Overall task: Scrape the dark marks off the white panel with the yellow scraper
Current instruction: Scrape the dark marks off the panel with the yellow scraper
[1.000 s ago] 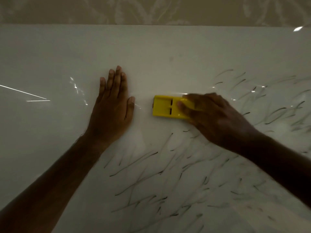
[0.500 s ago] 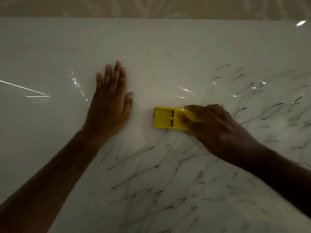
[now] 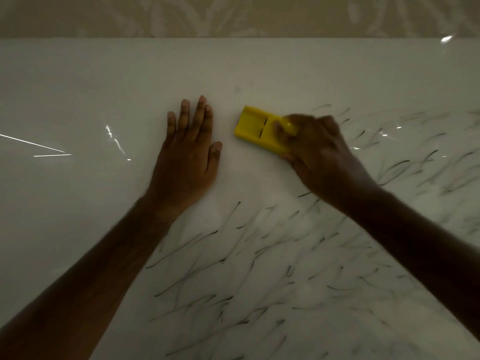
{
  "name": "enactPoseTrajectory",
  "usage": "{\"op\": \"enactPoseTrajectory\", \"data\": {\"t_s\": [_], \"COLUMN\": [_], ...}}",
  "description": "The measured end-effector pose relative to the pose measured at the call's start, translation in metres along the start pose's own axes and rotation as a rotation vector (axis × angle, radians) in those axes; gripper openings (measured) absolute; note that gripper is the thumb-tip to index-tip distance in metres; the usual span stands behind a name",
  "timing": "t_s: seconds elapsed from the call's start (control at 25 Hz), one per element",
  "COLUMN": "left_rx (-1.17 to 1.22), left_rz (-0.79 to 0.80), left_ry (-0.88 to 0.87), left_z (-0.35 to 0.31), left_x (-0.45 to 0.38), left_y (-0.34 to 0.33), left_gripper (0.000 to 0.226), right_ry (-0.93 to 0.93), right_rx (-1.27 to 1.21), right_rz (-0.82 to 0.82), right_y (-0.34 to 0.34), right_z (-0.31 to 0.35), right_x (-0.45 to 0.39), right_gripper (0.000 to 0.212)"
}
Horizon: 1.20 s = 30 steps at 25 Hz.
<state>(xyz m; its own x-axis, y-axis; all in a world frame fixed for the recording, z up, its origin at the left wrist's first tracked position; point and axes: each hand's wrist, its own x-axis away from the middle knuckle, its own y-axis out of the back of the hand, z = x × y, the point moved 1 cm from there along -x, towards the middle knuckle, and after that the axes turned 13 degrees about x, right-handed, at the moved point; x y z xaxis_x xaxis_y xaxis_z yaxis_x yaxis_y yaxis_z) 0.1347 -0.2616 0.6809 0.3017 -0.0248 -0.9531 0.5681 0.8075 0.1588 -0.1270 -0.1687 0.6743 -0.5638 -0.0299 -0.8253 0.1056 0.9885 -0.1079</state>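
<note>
A glossy white panel (image 3: 78,87) fills most of the head view. Thin dark marks (image 3: 233,255) streak its lower middle and right side. My right hand (image 3: 319,157) grips the yellow scraper (image 3: 255,128), a flat rectangular block with a dark slot, pressed against the panel and tilted with its free end toward the upper left. The fingers cover the scraper's right end. My left hand (image 3: 187,157) lies flat on the panel just left of the scraper, fingers together and pointing away from me, holding nothing.
Beyond the panel's far edge runs a beige patterned surface (image 3: 233,14). The panel's left part (image 3: 52,203) bears no marks, only bright reflections and streaks of light. Both my forearms cross the lower corners of the view.
My right hand has pushed the scraper up the panel, away from me, and turned it so its free end points to the upper left. My left hand stays flat in place.
</note>
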Motion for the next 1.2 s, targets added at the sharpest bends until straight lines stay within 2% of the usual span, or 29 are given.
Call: {"op": "enactPoseTrajectory", "data": {"t_s": [0.08, 0.2, 0.4, 0.48, 0.6, 0.72, 0.8, 0.88, 1.0, 1.08, 1.2], "left_rx": [0.005, 0.009, -0.035, -0.027, -0.014, 0.005, 0.004, -0.010, -0.027, -0.031, -0.019], "left_rz": [0.002, 0.014, 0.006, -0.008, -0.017, -0.022, -0.013, 0.000, 0.020, 0.018, 0.015], "left_ry": [0.003, 0.008, 0.032, 0.043, 0.042, 0.037, 0.039, 0.038, 0.023, 0.018, 0.011], "left_z": [0.000, -0.003, -0.010, -0.013, -0.014, -0.015, -0.016, -0.020, -0.029, -0.035, -0.042], "left_x": [0.000, 0.000, -0.001, -0.003, -0.004, -0.003, -0.003, -0.005, -0.010, -0.013, -0.015], "left_y": [-0.001, -0.001, -0.005, -0.008, -0.011, -0.010, -0.009, -0.011, -0.015, -0.018, -0.020], "left_gripper": [0.069, 0.071, 0.071, 0.071, 0.071, 0.070, 0.069, 0.070, 0.070, 0.070, 0.069], "right_ry": [0.027, 0.013, -0.217, -0.131, 0.054, 0.081, 0.056, -0.057, -0.215, -0.211, -0.095], "right_rx": [-0.030, 0.029, 0.001, 0.004, -0.006, -0.034, 0.020, 0.035, 0.021, 0.006, -0.032], "right_rz": [0.029, 0.045, 0.059, 0.049, 0.032, 0.017, 0.043, 0.055, 0.107, 0.119, 0.107], "right_y": [0.005, 0.009, 0.005, 0.003, 0.004, 0.011, 0.009, 0.007, 0.004, 0.004, 0.011], "right_z": [0.006, -0.020, -0.046, -0.031, 0.002, -0.007, -0.035, -0.065, -0.070, -0.053, -0.025], "right_x": [0.028, 0.042, -0.003, -0.004, 0.038, 0.070, 0.066, 0.042, 0.007, 0.003, 0.039], "right_gripper": [0.045, 0.045, 0.045, 0.045, 0.045, 0.047, 0.045, 0.047, 0.050, 0.051, 0.049]}}
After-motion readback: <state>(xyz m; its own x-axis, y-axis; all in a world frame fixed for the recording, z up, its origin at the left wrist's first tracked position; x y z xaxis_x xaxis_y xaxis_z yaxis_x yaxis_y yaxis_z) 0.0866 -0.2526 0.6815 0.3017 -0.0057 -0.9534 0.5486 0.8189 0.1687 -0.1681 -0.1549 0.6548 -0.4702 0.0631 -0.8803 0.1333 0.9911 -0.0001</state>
